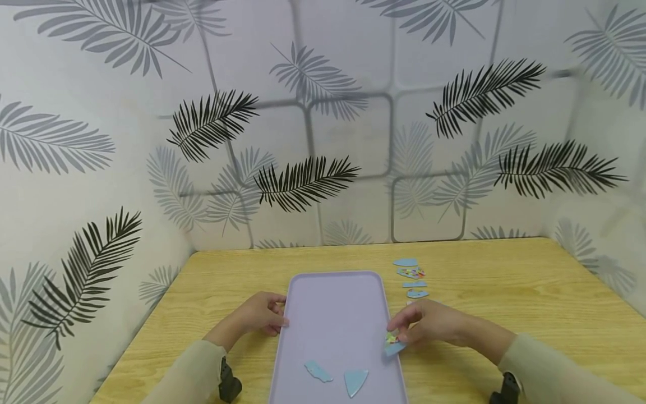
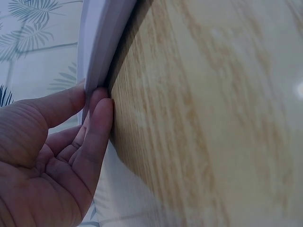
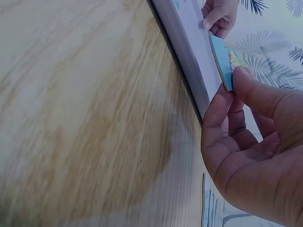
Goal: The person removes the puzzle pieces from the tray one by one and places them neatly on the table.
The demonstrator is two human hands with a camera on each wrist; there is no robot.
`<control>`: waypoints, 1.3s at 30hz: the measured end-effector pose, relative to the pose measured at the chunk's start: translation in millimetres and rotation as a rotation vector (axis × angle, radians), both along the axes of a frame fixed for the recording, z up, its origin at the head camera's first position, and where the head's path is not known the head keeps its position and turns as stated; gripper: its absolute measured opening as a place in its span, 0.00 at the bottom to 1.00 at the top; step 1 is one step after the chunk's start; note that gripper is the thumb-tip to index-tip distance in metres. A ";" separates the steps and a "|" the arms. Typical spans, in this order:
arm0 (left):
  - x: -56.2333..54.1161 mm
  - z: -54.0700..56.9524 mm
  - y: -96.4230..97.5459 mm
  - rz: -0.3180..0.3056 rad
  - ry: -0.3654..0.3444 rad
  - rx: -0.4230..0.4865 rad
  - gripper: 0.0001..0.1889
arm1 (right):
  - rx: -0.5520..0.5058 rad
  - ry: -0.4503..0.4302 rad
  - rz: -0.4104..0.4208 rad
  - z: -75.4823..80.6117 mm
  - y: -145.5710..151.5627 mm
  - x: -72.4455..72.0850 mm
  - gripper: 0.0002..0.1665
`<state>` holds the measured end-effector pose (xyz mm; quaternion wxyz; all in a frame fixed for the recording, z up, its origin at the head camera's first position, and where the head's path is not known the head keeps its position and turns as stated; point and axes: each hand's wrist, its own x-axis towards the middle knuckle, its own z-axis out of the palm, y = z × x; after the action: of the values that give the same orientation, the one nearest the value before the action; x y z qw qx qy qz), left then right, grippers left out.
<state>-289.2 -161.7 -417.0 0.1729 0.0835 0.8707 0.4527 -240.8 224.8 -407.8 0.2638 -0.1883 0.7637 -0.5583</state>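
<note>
A lavender tray (image 1: 333, 314) lies lengthwise on the wooden table. My left hand (image 1: 262, 313) holds its left edge, thumb on the rim and fingertips (image 2: 105, 111) against the outer side. Over the tray's right edge, my right hand (image 1: 429, 322) pinches a flat puzzle piece (image 1: 395, 349) between thumb and fingers. That piece is light blue with a yellow and red print, and it stands tilted in the right wrist view. Two light blue pieces lie inside the tray near its close end: a long jagged one (image 1: 318, 371) and a triangular one (image 1: 355, 381).
Right of the tray, several pieces lie in a column on the table (image 1: 504, 292). Among them are a plain blue one (image 1: 405, 262), a colourful printed one (image 1: 411, 273) and a narrow strip (image 1: 415, 284). A leaf-patterned backdrop (image 1: 348, 213) rises behind the table.
</note>
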 end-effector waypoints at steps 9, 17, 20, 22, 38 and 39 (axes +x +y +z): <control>2.0 0.9 0.4 0.002 0.001 -0.002 0.32 | -0.006 -0.028 -0.058 0.6 22.6 -0.4 0.18; 0.5 -0.4 0.8 0.005 0.003 -0.008 0.32 | -0.057 -0.061 -0.083 -5.9 45.2 -5.3 0.20; 0.0 -1.1 0.6 0.007 0.001 -0.007 0.32 | -0.075 -0.074 -0.095 -8.7 54.1 -7.0 0.20; -0.8 -2.1 0.6 0.007 0.001 -0.005 0.32 | -0.082 -0.078 -0.101 -9.9 59.8 -7.7 0.20; 2.1 1.0 1.4 0.004 0.004 -0.012 0.33 | -0.070 -0.122 -0.200 -10.5 77.0 -11.3 0.16; 2.1 1.2 1.5 0.002 0.006 -0.013 0.33 | -0.066 -0.125 -0.203 -10.6 77.1 -11.9 0.16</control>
<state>-287.0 -160.2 -415.9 0.1705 0.0828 0.8742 0.4471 -252.7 301.9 -418.4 0.2464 -0.0834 0.7422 -0.6176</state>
